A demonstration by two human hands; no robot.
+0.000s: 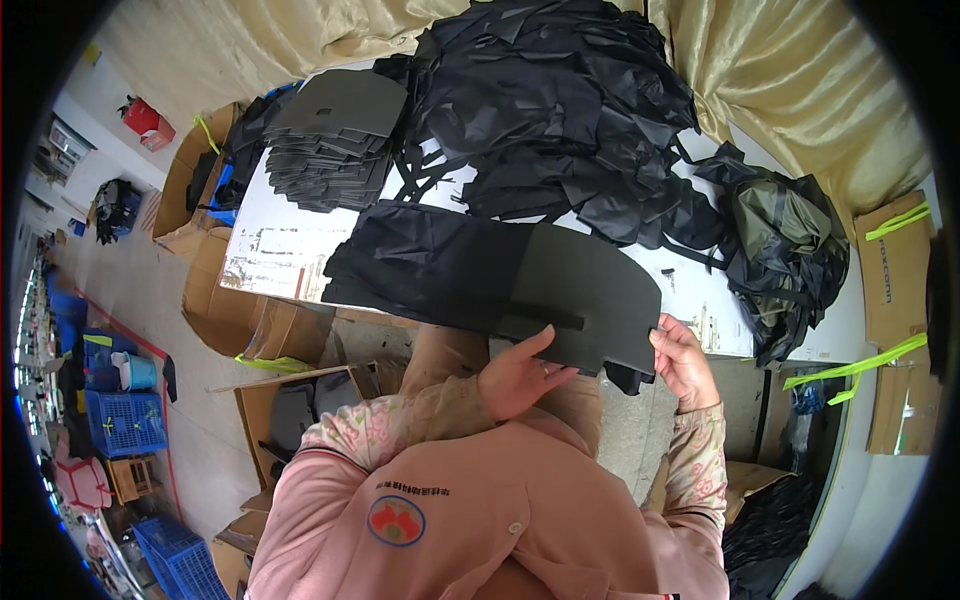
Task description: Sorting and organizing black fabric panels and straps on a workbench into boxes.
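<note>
A dark grey stiff panel (585, 285) with a rounded far corner and a narrow slot lies at the table's near edge, partly overhanging it. Black fabric (425, 255) meets its left side; whether the panel goes inside the fabric I cannot tell. A bit of black cloth peeks out under its near right corner. My right hand (684, 362) pinches the panel's right edge between thumb and fingers. At the near edge, my left hand (522, 376) has its thumb and fingers apart, the thumb against the panel near the slot.
A stack of similar grey panels (335, 110) stands at the table's far left. Black fabric pieces (560, 100) are heaped at the back, with a black and olive bundle (785, 230) at right. Cardboard boxes (225, 290) stand left of the white table (265, 250). Blue crates (125, 422) lie farther left.
</note>
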